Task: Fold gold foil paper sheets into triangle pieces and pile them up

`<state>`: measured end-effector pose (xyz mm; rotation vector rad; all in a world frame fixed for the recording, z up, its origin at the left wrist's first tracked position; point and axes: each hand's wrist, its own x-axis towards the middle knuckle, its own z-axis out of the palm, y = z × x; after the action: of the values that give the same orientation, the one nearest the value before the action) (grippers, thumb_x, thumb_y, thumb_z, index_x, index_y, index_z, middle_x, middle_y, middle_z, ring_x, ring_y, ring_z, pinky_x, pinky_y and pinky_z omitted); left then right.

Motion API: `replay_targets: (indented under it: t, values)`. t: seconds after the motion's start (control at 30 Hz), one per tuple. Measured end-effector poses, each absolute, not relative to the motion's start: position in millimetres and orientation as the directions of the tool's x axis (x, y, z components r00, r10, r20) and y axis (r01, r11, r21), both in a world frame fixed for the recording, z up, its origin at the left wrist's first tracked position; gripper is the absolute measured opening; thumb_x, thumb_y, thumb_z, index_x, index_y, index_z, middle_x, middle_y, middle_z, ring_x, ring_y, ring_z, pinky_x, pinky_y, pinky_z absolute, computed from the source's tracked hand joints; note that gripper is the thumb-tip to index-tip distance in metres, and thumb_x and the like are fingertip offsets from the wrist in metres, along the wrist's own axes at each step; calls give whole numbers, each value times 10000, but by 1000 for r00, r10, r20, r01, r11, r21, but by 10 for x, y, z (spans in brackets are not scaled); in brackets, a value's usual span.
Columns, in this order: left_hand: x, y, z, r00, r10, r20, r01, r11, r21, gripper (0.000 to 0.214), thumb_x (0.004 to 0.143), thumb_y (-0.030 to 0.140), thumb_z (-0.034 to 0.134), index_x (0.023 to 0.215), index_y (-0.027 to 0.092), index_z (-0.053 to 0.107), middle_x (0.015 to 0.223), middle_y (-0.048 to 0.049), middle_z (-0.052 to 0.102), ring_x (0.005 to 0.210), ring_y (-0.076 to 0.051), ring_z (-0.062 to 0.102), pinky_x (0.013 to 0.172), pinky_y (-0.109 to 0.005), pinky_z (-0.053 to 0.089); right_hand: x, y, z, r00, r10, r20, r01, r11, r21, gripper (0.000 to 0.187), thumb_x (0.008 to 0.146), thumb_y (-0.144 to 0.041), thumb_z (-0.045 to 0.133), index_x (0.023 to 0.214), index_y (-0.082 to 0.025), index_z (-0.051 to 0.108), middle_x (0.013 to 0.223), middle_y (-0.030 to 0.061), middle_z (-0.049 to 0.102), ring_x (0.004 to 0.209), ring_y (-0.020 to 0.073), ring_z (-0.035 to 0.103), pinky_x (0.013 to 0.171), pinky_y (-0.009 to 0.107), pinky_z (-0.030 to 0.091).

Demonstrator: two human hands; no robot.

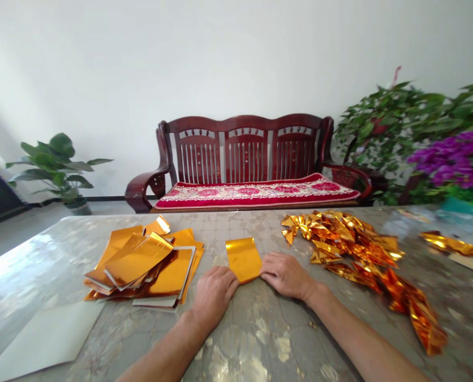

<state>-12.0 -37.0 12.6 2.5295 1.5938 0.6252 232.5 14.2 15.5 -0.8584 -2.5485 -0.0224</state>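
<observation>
Gold sheet (244,261), in the head view, lay near the middle of the patterned table (220,334); left hand (216,291), at the sheet's 8 o'clock, had fingers curled nearly closed at its near-left corner; right hand (287,275), at 4 o'clock, had fingers similarly bent at the near-right corner; whether either pinched or merely pressed, I could not tell; pile of gold sheets (145,262) lay at 9 o'clock; twisted foil pieces (348,244) at 3; wooden settee (245,143) stood at 12.
</observation>
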Motion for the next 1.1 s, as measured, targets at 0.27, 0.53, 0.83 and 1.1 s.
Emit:
replay_targets:
  t: [0.27, 0.53, 0.83, 1.1]
  values:
    - [-93, -296, 132, 376, 877, 300, 831, -462, 310, 269, 989, 306, 448, 871, 237, 680, 893, -15, 691, 896, -166, 618, 799, -262, 439, 2337, 191, 106, -615, 676, 406, 626, 731, -270, 126, 834, -133, 632, 745, -209, 678, 786, 1, 660, 803, 152, 606, 739, 247, 449]
    - [-63, -242, 129, 318, 903, 288, 867, -400, 297, 244, 965, 281, 492, 805, 209, 661, 875, -31, 676, 887, -176, 610, 791, -264, 431, 2332, 194, 126, -603, 700, 383, 638, 711, -294, 93, 864, -195, 636, 777, -206, 667, 827, 2, 655, 819, 148, 601, 761, 244, 446]
    - [-75, -185, 84, 274, 924, 266, 845, -363, 393, 162, 903, 252, 587, 763, 207, 657, 855, -11, 675, 867, -162, 606, 766, -243, 402, 2339, 252, 44, -608, 694, 385, 594, 720, -359, 108, 862, -166, 621, 779, -210, 676, 820, 12, 640, 843, 159, 598, 780, 256, 443]
    - [-83, -193, 37, 170, 945, 278, 793, -299, 531, 94, 860, 154, 588, 822, 224, 638, 824, 24, 655, 783, -118, 605, 688, -202, 368, 2311, 204, 51, -510, 798, 321, 640, 602, -478, 118, 780, -103, 635, 729, -207, 658, 815, -4, 638, 783, 142, 612, 704, 224, 431]
